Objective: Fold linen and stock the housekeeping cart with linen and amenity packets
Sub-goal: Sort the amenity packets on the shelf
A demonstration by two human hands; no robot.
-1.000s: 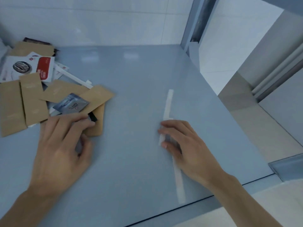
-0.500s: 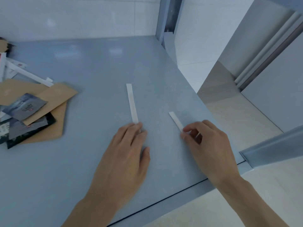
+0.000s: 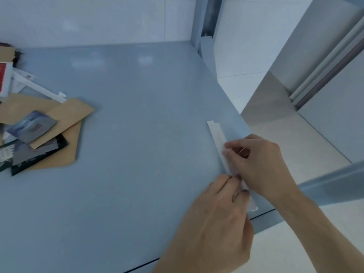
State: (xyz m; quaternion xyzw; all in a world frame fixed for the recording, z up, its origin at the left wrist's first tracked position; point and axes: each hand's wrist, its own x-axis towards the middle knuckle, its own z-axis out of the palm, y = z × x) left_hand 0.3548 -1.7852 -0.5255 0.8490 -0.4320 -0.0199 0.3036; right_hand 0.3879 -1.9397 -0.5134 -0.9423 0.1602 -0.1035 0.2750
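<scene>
Both grips are set on the same thin white stick packets [image 3: 216, 134] at the lower right of the frame, close to the right-hand edge of the grey bench [image 3: 128, 115]. They are pinched by the right hand [image 3: 262, 164] from the right side, about the middle of their length, between the thumb and the curled fingers. They are met by the left hand [image 3: 214, 223] from below and to the left, with its fingertips [image 3: 226, 179] closed against their lower part; a pinch is judged likely there, though the contact itself is hidden by the knuckles. Two strips appear to be laid one against the other, as a small step is seen at the upper end; this cannot be told for certain.

The long axis is run from the upper end, just left of the bench edge, down and slightly rightward to the lower end, which is seen just inside the front edge of the bench. The upper stretch is left free of both hands, so any lift or slide is expected to be steered from the middle and lower part. Neither hand is nearer; both are already on the strips.

A loose heap of other amenity packets [image 3: 39, 134], brown, grey and black, is seen well apart at the left of the frame.
</scene>
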